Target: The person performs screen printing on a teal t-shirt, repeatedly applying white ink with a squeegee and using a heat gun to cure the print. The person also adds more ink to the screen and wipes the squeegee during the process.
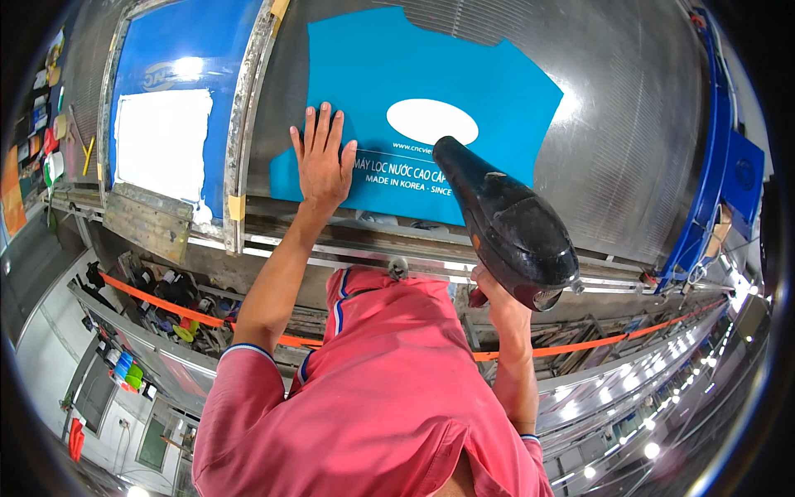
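A teal cut shirt panel (489, 91) lies flat on the grey table, printed with a white oval and white lettering. My left hand (324, 161) rests palm down on the panel's left part, its fingers stretched out. In my right hand (502, 302) is a black hair dryer (522, 224), gripped by its handle, which the dryer's body mostly hides. The nozzle points at the print, just below the white oval, and covers part of the lettering. Whether nozzle and cloth touch, I cannot tell.
Left of the panel stands a screen-printing frame (240, 124) with blue mesh and a white patch of ink. A blue metal rail (704, 166) bounds the table's right end. An orange bar (571, 348) runs below the table edge, with racks of items behind it.
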`<move>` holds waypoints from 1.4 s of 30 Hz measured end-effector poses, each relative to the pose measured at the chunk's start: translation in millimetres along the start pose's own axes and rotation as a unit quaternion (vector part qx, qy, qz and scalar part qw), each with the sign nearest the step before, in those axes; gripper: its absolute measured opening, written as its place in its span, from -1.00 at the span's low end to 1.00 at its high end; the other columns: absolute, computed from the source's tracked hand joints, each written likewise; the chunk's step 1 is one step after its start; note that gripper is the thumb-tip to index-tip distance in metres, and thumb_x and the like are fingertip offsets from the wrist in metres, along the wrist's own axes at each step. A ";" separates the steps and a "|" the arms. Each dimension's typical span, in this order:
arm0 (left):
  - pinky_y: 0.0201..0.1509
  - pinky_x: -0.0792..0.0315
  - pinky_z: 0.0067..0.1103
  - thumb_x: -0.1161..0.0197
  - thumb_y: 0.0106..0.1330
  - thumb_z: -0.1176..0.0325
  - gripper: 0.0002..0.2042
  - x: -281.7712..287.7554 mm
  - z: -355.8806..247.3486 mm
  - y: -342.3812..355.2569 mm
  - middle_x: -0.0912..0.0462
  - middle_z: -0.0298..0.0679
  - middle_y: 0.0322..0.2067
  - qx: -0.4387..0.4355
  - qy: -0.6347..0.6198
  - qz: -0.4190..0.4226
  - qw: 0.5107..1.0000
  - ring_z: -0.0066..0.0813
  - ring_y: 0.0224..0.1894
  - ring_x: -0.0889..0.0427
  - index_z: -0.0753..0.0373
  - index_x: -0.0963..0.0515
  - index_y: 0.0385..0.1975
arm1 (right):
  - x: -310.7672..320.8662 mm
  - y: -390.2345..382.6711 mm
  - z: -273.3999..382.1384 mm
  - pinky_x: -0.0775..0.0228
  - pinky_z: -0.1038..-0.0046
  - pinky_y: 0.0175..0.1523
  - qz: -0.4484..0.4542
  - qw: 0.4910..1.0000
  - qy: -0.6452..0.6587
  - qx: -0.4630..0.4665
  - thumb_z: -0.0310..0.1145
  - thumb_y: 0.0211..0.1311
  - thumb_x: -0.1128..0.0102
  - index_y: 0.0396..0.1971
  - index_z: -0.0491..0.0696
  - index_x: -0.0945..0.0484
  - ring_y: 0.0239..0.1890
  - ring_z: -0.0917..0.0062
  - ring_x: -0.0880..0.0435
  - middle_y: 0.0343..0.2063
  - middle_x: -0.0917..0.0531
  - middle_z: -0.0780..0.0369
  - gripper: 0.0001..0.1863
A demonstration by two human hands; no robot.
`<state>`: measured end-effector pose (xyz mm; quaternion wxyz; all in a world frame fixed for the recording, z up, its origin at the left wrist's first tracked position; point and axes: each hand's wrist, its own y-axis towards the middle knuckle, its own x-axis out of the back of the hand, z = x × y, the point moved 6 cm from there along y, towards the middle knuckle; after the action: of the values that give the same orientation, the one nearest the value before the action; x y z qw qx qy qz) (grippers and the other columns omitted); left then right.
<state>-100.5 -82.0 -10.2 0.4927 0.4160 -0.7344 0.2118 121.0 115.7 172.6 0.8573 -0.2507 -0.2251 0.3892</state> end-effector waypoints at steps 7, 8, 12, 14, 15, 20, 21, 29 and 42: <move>0.56 0.20 0.14 0.13 0.63 0.04 -0.48 3.4 -1.9 0.7 -0.25 -0.07 0.49 -0.003 -0.010 -0.006 1.000 0.03 0.58 -0.04 0.26 -0.43 0.37 | -6.8 12.6 7.0 -0.42 0.52 -0.47 0.002 0.999 0.027 -0.046 -0.53 0.05 -0.27 -0.29 -0.17 -0.62 -0.58 0.59 -0.54 -0.49 -0.62 0.27 -0.82; 0.55 0.22 0.15 0.12 0.62 0.03 -0.47 3.1 -2.1 0.8 -0.25 -0.06 0.49 -0.002 -0.011 -0.007 1.000 0.04 0.59 -0.02 0.27 -0.43 0.37 | -5.5 13.6 7.1 -0.43 0.51 -0.44 -0.009 0.998 0.029 -0.046 -0.53 0.04 -0.27 -0.31 -0.17 -0.62 -0.56 0.59 -0.54 -0.49 -0.61 0.27 -0.83; 0.53 0.30 0.20 0.09 0.60 0.01 -0.44 4.2 -5.7 1.7 -0.22 -0.01 0.50 -0.002 -0.005 -0.021 1.000 0.09 0.60 0.03 0.32 -0.41 0.37 | 2.7 14.8 8.3 -0.43 0.50 -0.32 -0.042 0.997 0.026 -0.063 -0.55 0.02 -0.23 -0.36 -0.18 -0.60 -0.49 0.59 -0.55 -0.50 -0.60 0.28 -0.86; 0.52 0.40 0.24 0.05 0.58 -0.01 -0.41 6.3 -8.3 2.2 -0.17 0.01 0.51 -0.006 -0.024 -0.031 0.999 0.09 0.61 0.09 0.35 -0.40 0.38 | 8.8 14.1 8.3 -0.43 0.50 -0.30 -0.056 0.996 0.016 -0.067 -0.57 0.02 -0.20 -0.36 -0.20 -0.60 -0.47 0.59 -0.55 -0.49 -0.60 0.29 -0.86; 0.52 0.40 0.23 0.04 0.58 0.00 -0.41 4.1 -11.2 4.0 -0.16 0.00 0.52 -0.008 -0.029 -0.021 0.999 0.08 0.61 0.11 0.33 -0.39 0.39 | 12.3 13.6 7.5 -0.42 0.51 -0.30 -0.064 0.996 0.009 -0.063 -0.59 0.02 -0.18 -0.36 -0.21 -0.60 -0.47 0.59 -0.55 -0.48 -0.60 0.29 -0.86; 0.56 0.44 0.15 0.01 0.56 -0.01 -0.41 -2.5 -32.4 14.8 -0.09 -0.09 0.56 -0.026 -0.057 0.026 0.998 -0.01 0.63 0.17 0.25 -0.33 0.44 | 24.7 9.4 -2.3 -0.42 0.52 -0.30 -0.103 0.992 0.015 -0.068 -0.64 0.03 -0.18 -0.28 -0.25 -0.61 -0.44 0.60 -0.56 -0.44 -0.59 0.29 -0.80; 0.57 0.44 0.14 0.01 0.56 -0.02 -0.40 -3.5 -36.7 16.5 -0.09 -0.11 0.56 -0.030 -0.057 0.033 0.997 -0.02 0.63 0.18 0.24 -0.31 0.45 | 26.1 8.6 -4.4 -0.42 0.52 -0.31 -0.108 0.991 0.027 -0.072 -0.65 0.02 -0.19 -0.26 -0.25 -0.61 -0.43 0.60 -0.55 -0.43 -0.59 0.29 -0.78; 0.60 0.44 0.04 0.05 0.57 -0.03 -0.40 -10.6 -43.1 21.5 -0.11 -0.17 0.56 -0.028 -0.060 0.042 0.997 -0.06 0.63 0.16 0.16 -0.25 0.50 | 31.6 5.9 -10.7 -0.40 0.55 -0.39 -0.120 0.987 0.065 -0.086 -0.69 -0.05 -0.22 -0.29 -0.22 -0.59 -0.43 0.63 -0.53 -0.39 -0.59 0.29 -0.76; 0.59 0.40 0.07 0.07 0.58 -0.04 -0.38 -9.3 -23.0 16.3 -0.12 -0.07 0.54 0.018 -0.040 0.038 0.998 -0.03 0.62 0.12 0.25 -0.27 0.47 | 29.4 8.5 -1.8 -0.32 0.55 -0.35 -0.107 0.989 0.037 -0.092 -0.64 -0.05 -0.21 -0.40 -0.18 -0.58 -0.45 0.64 -0.49 -0.44 -0.59 0.33 -0.85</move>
<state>-99.7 -52.5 -7.2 0.4471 0.4044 -0.7648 0.2271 134.9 143.0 171.6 0.8749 -0.3174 -0.2534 0.2637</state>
